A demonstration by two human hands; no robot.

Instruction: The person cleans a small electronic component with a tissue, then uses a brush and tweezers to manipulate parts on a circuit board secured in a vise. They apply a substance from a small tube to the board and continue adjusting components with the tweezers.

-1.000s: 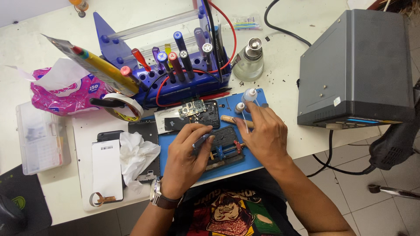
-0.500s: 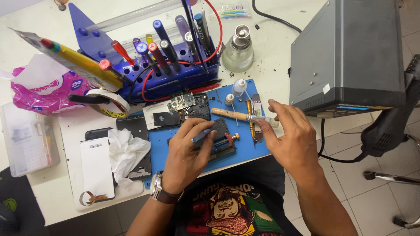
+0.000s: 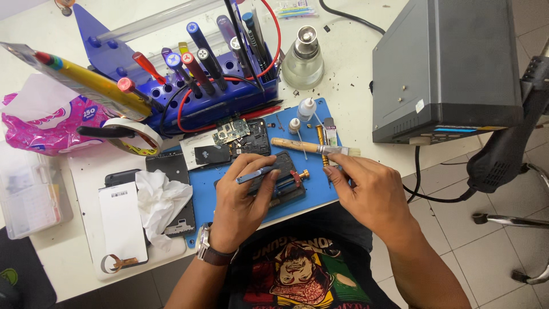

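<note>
Plainly, workplace: blue rubber work mat [image 3: 320,189] on a white table [image 3: 366,74], with a blue tool rack full of screwdrivers [image 3: 211,97] behind it.
Left hand: left hand [image 3: 243,200] pinches thin blue-handled tweezers [image 3: 255,174], tip resting over a small dark fixture clamp [image 3: 291,183] on the mat.
Right hand: right hand [image 3: 369,191] has its fingers curled near the bristle end of a wooden-handled brush [image 3: 311,147] lying just above; whether they touch it I cannot tell.
Handling: tweezers seem light, stiff and slippery, best gripped mid-shaft; the green circuit board [image 3: 231,131] beyond the clamp looks fragile, so hold its edges.
</note>
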